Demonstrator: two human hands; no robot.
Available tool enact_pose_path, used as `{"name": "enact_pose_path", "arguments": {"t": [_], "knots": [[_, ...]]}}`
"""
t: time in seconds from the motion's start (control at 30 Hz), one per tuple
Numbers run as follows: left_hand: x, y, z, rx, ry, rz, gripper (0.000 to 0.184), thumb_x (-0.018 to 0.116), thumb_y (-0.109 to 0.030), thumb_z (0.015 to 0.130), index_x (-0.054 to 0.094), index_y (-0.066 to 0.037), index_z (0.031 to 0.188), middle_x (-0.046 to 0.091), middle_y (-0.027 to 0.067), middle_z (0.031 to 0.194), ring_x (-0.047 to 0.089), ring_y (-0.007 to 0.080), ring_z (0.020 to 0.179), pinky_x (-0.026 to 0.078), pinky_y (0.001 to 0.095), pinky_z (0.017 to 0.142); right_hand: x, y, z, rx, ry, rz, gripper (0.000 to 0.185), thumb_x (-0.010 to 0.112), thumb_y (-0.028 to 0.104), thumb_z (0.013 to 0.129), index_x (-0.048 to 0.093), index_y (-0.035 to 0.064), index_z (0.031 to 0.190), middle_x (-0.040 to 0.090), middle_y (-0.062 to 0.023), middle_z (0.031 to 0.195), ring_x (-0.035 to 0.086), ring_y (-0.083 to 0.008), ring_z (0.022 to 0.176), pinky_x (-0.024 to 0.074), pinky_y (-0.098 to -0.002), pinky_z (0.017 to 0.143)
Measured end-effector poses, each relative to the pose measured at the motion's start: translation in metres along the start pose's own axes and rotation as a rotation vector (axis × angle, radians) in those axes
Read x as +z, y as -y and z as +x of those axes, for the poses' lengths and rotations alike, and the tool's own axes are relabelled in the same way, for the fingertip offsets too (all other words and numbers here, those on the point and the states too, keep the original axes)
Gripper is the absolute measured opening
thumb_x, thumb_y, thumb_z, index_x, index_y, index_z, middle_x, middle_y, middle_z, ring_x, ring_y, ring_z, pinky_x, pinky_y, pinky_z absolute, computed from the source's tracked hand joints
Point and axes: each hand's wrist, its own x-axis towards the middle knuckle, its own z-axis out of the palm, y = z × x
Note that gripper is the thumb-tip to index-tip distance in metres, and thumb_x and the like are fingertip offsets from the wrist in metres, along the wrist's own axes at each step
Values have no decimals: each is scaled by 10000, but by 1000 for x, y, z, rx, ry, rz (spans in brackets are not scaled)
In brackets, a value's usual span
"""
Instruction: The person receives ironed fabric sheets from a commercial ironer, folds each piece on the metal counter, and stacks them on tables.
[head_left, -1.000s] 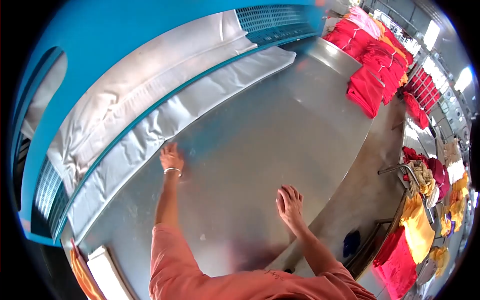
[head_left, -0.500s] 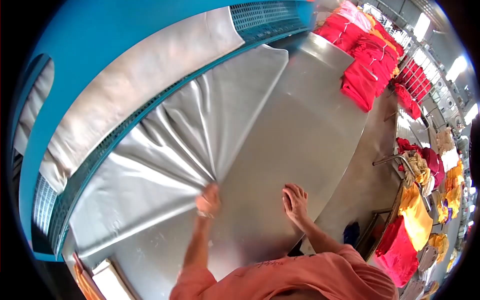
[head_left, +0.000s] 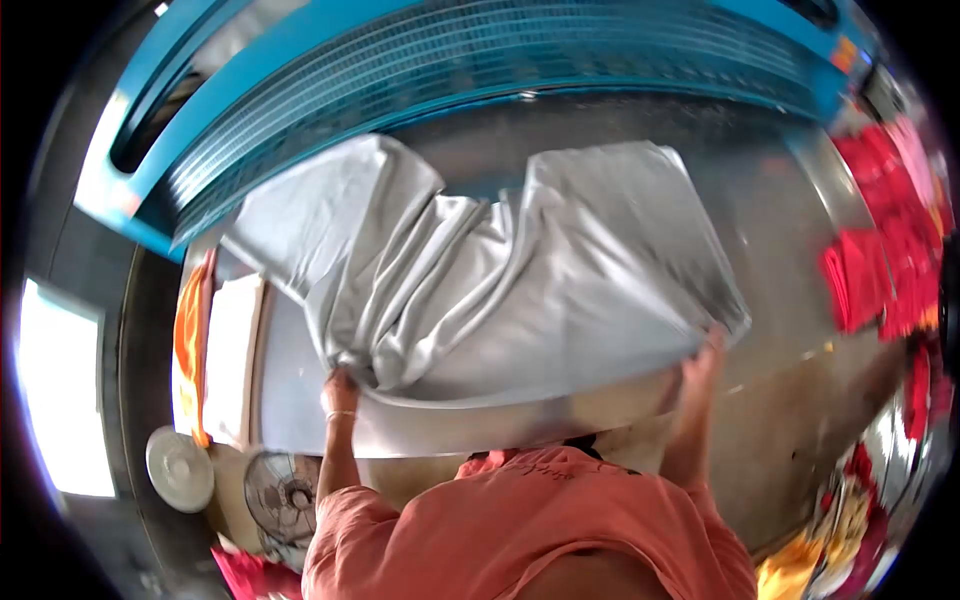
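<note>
A silvery grey cloth [head_left: 590, 290] lies rumpled over the metal table [head_left: 780, 240], with deep folds down its middle and left. My left hand [head_left: 340, 390] is closed on its near left corner. At the near right, close to another corner, my right hand [head_left: 706, 350] grips the edge, its fingers partly hidden and blurred. Between my two hands the near edge of the cloth runs in a shallow curve. The cloth's far left part reaches the foot of the blue machine [head_left: 290, 65].
The machine's slatted blue front [head_left: 520, 55] spans the far side. Folded white cloth [head_left: 232, 350] and orange cloth [head_left: 188, 340] lie at the left end. Red cloth stacks [head_left: 860, 280] stand at the right. A floor fan [head_left: 285, 495] is at the near left.
The cloth has come back toward me, its far edge now off the machine's front. My right hand has left the bare tabletop and taken the cloth's edge. The view has turned left.
</note>
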Motion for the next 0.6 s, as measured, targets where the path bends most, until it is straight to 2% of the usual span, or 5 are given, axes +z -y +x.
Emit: {"name": "enact_pose_path", "arguments": {"t": [0.17,0.33,0.4,0.53,0.6], "knots": [[20,-172,-83,383,67,-288,155,547,-102,744,610,-125,885,597,81,785,599,281,707,499,389,564,-210,212,70,-734,-458,-1404,425,500,214,823,453,-8,1181,561,-148,1033,544,-284,957,446,-439,820],[82,-323,-123,1005,318,-546,318,567,-148,717,562,-133,1035,558,39,986,591,180,857,516,297,662,-188,339,94,-703,-1056,-2283,369,439,159,827,491,-4,1155,594,-130,965,583,-229,896,477,-441,710],[71,-399,-124,1425,436,-471,377,594,-212,747,540,-95,1102,540,82,1035,528,230,1003,495,325,757,-129,285,112,-1271,-349,-1826,393,451,142,825,460,-11,1187,584,-147,943,567,-243,877,446,-405,752],[37,-472,-71,466,853,-1516,730,632,-373,799,282,-51,1353,383,101,1343,383,172,1208,337,301,995,67,59,-70,-798,124,-1622,374,494,133,812,456,-61,1129,506,-256,1049,486,-388,953,358,-424,895],[65,-465,4,236,599,-1681,400,645,-244,799,507,-12,1094,542,59,1061,501,112,917,426,260,777,60,-40,-103,-1123,905,-1716,459,578,202,811,439,-91,1135,488,-266,1093,449,-395,1018,335,-459,909]]}}
